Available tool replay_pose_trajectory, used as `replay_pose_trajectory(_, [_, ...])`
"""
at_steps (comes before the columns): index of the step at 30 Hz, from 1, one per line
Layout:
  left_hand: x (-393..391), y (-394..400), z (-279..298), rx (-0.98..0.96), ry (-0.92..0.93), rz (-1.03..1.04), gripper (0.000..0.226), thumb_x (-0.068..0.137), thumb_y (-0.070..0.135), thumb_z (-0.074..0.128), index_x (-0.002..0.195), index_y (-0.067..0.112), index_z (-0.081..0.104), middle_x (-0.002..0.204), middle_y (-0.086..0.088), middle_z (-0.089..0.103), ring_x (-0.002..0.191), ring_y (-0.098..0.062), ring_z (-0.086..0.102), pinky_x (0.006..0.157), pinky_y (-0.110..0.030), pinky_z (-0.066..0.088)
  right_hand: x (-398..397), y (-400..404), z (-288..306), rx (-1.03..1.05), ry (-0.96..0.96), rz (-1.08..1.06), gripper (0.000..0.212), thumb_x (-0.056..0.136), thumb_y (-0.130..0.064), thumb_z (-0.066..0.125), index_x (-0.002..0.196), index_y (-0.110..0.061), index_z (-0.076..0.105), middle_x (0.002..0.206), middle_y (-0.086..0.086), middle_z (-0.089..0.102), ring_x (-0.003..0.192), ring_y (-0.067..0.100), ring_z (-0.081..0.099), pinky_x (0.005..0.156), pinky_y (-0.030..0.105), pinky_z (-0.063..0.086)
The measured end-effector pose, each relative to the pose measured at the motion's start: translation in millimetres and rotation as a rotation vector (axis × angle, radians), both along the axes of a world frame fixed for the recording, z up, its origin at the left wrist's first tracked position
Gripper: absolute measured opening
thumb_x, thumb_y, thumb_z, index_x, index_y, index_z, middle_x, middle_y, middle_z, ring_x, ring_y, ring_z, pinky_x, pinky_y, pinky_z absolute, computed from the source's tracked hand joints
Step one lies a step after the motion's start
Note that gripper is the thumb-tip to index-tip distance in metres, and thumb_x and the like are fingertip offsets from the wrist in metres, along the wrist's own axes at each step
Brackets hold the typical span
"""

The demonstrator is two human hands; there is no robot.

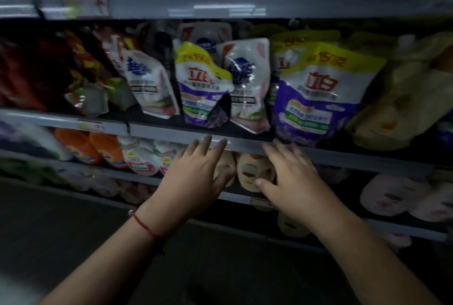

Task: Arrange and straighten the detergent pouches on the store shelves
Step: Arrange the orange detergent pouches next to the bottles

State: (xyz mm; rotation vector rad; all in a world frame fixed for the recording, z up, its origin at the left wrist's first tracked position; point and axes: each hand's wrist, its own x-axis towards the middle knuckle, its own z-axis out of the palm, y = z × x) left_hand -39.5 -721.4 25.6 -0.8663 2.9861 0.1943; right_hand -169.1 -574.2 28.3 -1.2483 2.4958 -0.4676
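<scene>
- My left hand (193, 174) and right hand (291, 177) reach toward the middle shelf edge (152, 129) at frame centre, fingers spread, each grip apart and holding nothing.
- The crumpled purple-and-yellow pouch (202, 84) and the white pouches (152, 84) beside it lean crookedly; straightening looks mostly undone.
- The big purple pouch (323, 94), right of centre, stands fairly upright.
</scene>
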Motion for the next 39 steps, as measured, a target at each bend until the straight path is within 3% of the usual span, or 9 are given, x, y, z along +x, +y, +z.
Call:
replay_pose_trajectory(8, [94.4, -69.8, -18.5, 0.027, 0.061, 0.214, 0.072, 0.097, 0.065, 0.032, 0.158, 0.031, 0.015, 0.165, -0.006, 0.019, 0.152, -0.024, 0.016, 0.122, -0.041, 0.020, 72.7, -97.2, 0.4, 0.024, 0.039, 0.219, 0.077, 0.095, -0.049, 0.051, 0.155, -0.033, 0.006, 0.164, -0.008, 0.003, 0.151, 0.021, -0.004, 0.121, 0.040, 0.003])
replay_pose_trajectory(12, [143.9, -114.4, -25.9, 0.025, 0.022, 0.263, 0.084, 0.085, 0.074, 0.010, 0.158, 0.031, 0.015, 0.164, -0.007, 0.020, 0.151, -0.027, 0.018, 0.119, -0.040, 0.021, 116.3, -158.2, -0.7, 0.047, 0.059, 0.276, 0.077, 0.095, -0.050, 0.050, 0.156, -0.033, 0.006, 0.164, -0.007, 0.003, 0.151, 0.022, -0.001, 0.122, 0.041, 0.003])
replay_pose_trajectory(17, [201.9, -184.0, -29.1, 0.018, 0.063, 0.340, 0.072, 0.098, 0.065, 0.030, 0.158, 0.031, 0.012, 0.166, -0.006, 0.014, 0.152, -0.026, 0.015, 0.121, -0.040, 0.019, 168.4, -230.8, -7.5, 0.097, 0.079, 0.326, 0.078, 0.095, -0.050, 0.051, 0.156, -0.033, 0.005, 0.164, -0.008, 0.001, 0.151, 0.020, -0.003, 0.123, 0.042, 0.003])
replay_pose_trajectory(21, [234.8, -226.9, -32.5, 0.029, 0.072, 0.334, 0.072, 0.098, 0.063, 0.031, 0.159, 0.030, 0.010, 0.166, -0.006, 0.012, 0.153, -0.026, 0.011, 0.122, -0.041, 0.016, 197.0, -273.1, -11.3, 0.118, 0.109, 0.307, 0.078, 0.094, -0.052, 0.049, 0.156, -0.034, 0.005, 0.164, -0.007, 0.003, 0.151, 0.021, -0.001, 0.123, 0.041, 0.003])
replay_pose_trajectory(31, [257.5, -288.1, -42.8, 0.073, 0.090, 0.240, 0.073, 0.098, 0.062, 0.034, 0.158, 0.030, 0.009, 0.166, -0.006, 0.012, 0.152, -0.028, 0.013, 0.121, -0.042, 0.019, 232.6, -336.9, -15.7, 0.140, 0.145, 0.248, 0.078, 0.094, -0.052, 0.050, 0.156, -0.031, 0.008, 0.164, -0.004, 0.009, 0.150, 0.022, 0.003, 0.122, 0.041, 0.004])
replay_pose_trajectory(39, [244.6, -327.9, -44.7, 0.065, 0.091, 0.175, 0.072, 0.097, 0.060, 0.040, 0.157, 0.029, 0.014, 0.164, -0.005, 0.020, 0.149, -0.028, 0.020, 0.119, -0.043, 0.025, 226.0, -382.3, -17.8, 0.149, 0.137, 0.212, 0.074, 0.093, -0.047, 0.051, 0.155, -0.028, 0.016, 0.162, -0.003, 0.017, 0.149, 0.025, 0.011, 0.121, 0.043, 0.015])
